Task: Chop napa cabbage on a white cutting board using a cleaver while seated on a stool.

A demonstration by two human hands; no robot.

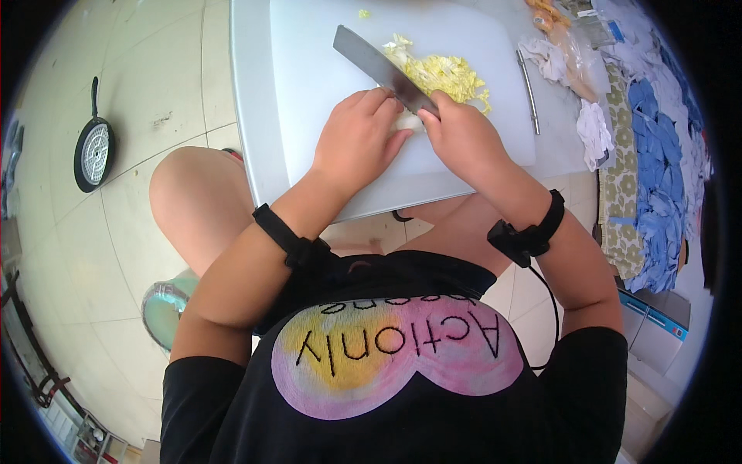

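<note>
My right hand (468,139) is closed round the handle of a kitchen knife (377,64), whose broad grey blade slants up to the left over a white cutting board (309,85). Beside the blade, the bent fingers of my left hand (352,139) press on a pale piece of cabbage (410,121), mostly covered by the hands. Just beyond the knife lies a heap of shredded yellow-white cabbage (448,77). One small scrap (364,14) sits apart near the board's far side.
A thin metal rod-like tool (529,91) lies right of the board. Crumpled white tissue (593,135) and a clear plastic bag (573,66) are farther right, near blue cloth (657,178). On the left, a black frying pan (95,155) is on the tiled floor (162,85).
</note>
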